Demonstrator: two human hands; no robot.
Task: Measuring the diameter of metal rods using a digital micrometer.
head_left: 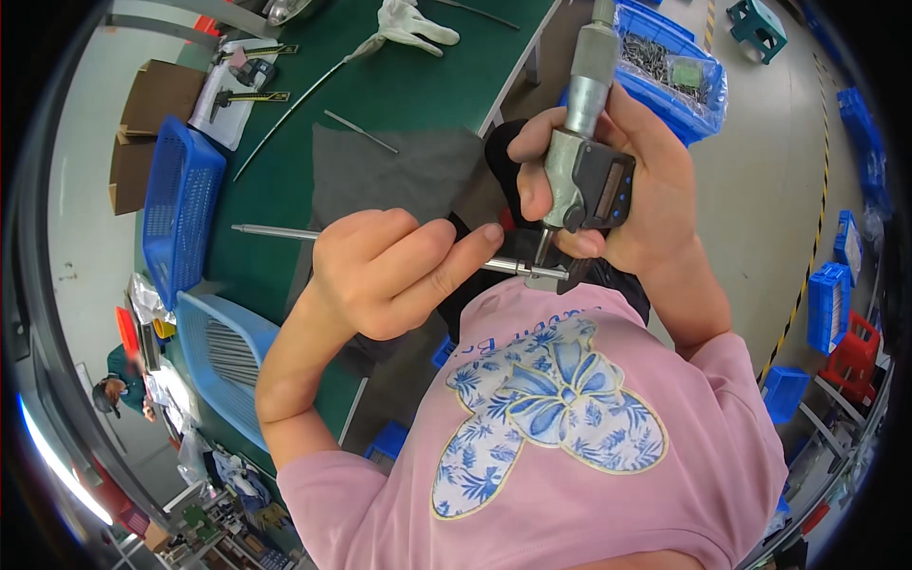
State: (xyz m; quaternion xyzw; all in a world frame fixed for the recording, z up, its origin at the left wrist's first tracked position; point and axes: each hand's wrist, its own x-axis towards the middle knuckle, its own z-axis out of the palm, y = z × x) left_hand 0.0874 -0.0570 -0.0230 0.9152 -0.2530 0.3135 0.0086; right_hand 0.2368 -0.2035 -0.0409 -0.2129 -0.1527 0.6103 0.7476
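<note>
Left hand [380, 271] grip closed around a thin steel rod [275, 231], fingers curled over its middle, index finger stretched along it toward the micrometer [584, 142]. Rod lies roughly level, its free end sticking out left of the micrometer, over the green tabletop [418, 85]; its near end sits in the micrometer's measuring gap. Right hand [632, 180] grip clamped on the micrometer frame, thumb on the front beside the dark display block, barrel standing upright above. Both are held close to the body, above the pink shirt [570, 427]. Judged step: taking a diameter reading on the rod's end. Next move likely calls for turning the barrel until the faces just touch the rod, keeping the rod square in the gap, and tilting the display into view. Left of the micrometer: grey mat [389, 166], blue baskets [180, 204], a white glove [413, 24] farther up, more rods loose on the tabletop.
</note>
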